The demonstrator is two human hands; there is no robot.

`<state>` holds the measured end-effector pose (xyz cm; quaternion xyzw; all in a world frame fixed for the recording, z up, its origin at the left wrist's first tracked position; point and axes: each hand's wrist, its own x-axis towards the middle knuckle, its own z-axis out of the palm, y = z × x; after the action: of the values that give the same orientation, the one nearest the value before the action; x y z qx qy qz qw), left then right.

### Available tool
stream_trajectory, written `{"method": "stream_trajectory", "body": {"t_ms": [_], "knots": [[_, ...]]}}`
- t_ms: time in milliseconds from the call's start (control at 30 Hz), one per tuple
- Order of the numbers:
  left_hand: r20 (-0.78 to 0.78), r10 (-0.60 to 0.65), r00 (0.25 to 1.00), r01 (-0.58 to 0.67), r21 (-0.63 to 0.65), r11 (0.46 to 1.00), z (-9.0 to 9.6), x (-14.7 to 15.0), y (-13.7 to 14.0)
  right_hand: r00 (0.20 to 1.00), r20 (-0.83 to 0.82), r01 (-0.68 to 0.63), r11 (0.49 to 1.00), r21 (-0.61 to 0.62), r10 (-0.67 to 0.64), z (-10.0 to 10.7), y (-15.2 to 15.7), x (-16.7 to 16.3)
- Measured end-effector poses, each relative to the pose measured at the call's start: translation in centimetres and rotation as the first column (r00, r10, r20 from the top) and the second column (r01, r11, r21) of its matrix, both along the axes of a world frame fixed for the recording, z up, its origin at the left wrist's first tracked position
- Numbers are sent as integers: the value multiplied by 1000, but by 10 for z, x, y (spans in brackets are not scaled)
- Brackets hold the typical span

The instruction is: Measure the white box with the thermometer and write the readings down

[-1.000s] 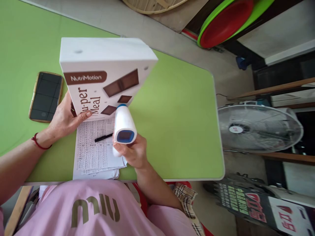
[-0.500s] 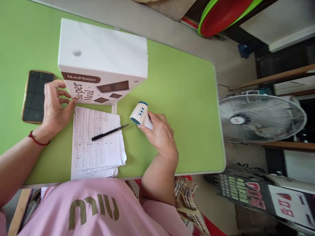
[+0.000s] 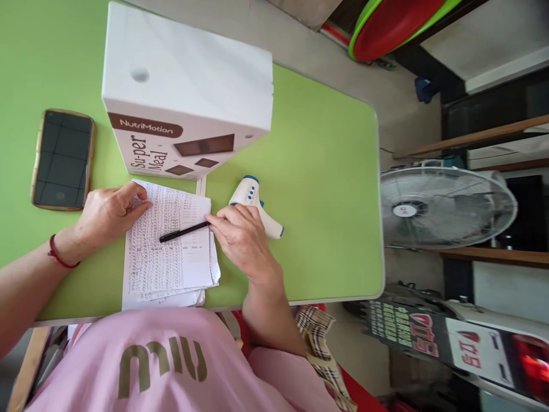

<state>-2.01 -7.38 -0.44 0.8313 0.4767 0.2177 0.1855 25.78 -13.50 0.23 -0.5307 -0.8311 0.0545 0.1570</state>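
A black pen [image 3: 182, 231] lies slanted across a stack of handwritten paper sheets [image 3: 171, 269]. My right hand [image 3: 244, 237] is closed, thumb and fingertips pinching the pen's right end. Just behind that hand, a white and blue infrared thermometer [image 3: 246, 190] lies on the table, partly hidden by my fingers. My left hand [image 3: 109, 214] rests at the upper left corner of the sheets, fingers loosely bent and thumb apart, holding nothing that I can see. Beyond the sheets stands a white NutriMotion box [image 3: 184, 74].
A phone [image 3: 63, 160] in a tan case lies on the green table [image 3: 326, 189], left of the box. Past the table's right edge are a large fan [image 3: 446, 209] and a scooter [image 3: 480, 349]. Red and green basins [image 3: 394, 28] stand at the back.
My right hand has let go of the thermometer, now lying on the table, and has moved left onto the pen. My left hand has come from the box down to the sheets' corner.
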Motion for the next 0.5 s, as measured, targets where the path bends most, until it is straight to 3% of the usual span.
{"method": "stream_trajectory", "body": {"t_ms": [100, 167, 233, 300, 367, 500], "knots": [[-116, -15, 993, 20, 45, 999, -4, -2, 1, 996, -78, -34, 999, -8, 34, 1, 2, 3], [-177, -16, 984, 29, 70, 997, -3, -4, 1, 962, -271, -26, 1000, 15, 30, 2, 2, 2], [-213, -15, 977, 35, 90, 995, -1, -5, 0, 841, -541, 36, 998, 46, -6, 0, 1, -4], [-225, -27, 974, 56, 127, 990, 1, -4, -1, 668, -742, 104, 994, 17, -57, -4, -2, -13], [-222, -69, 973, 116, 206, 972, 4, 0, -6, 569, -813, 127, 990, -64, -125, -10, -4, -25], [-202, -250, 947, 306, 329, 893, 8, 13, -24, 555, -788, 195, 963, -187, -265, -22, -4, -41]]}}
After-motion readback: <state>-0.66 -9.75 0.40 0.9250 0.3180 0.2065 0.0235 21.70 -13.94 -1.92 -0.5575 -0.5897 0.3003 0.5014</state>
